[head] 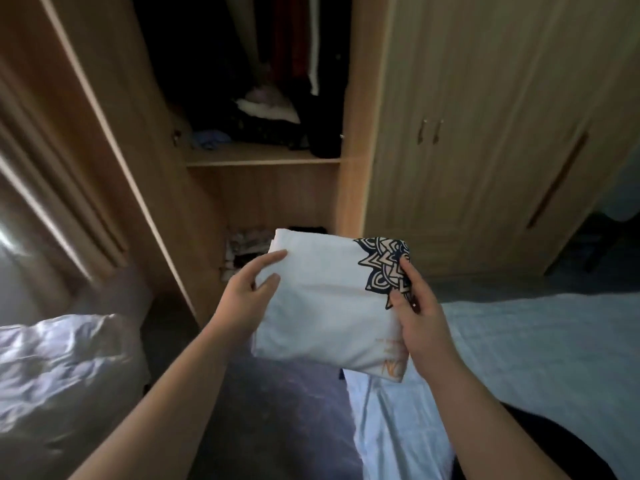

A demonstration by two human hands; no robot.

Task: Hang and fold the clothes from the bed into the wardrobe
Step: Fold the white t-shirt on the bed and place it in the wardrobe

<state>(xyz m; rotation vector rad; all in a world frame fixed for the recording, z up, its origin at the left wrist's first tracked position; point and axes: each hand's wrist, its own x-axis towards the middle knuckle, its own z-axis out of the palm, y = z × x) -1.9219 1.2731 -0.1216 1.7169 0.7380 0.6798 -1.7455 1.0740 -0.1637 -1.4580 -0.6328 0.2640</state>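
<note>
Forearms, bare, entering from the lower edge, one from each side.
Left hand (pixel 251 299): holds the left edge of a folded white garment (pixel 322 306), thumb on top, fingers curled under.
Right hand (pixel 420 317): grips the right edge of the same garment, thumb pressed on the dark mandala print (pixel 384 268) at its far right corner.
Folded white garment: carried in the air between both hands, flat and roughly level, in front of the open wardrobe (pixel 356 133) and above the near corner of the bed (pixel 519 341). Faint orange lettering near its lower right corner; unreadable.
Wardrobe, pale wood: left door (pixel 86 116) swung open; right doors shut, with two small handles (pixel 429 131). Hanging clothes (pixel 294 39) in the dark upper part. Shelf (pixel 263 160) carrying a heap of dark and light clothes (pixel 263 123). Lower compartment holding more folded items (pixel 242 251), partly hidden behind the garment.
Bed: pale blue cover, at right.
Crumpled pale bedding (pixel 59 368): at lower left.
</note>
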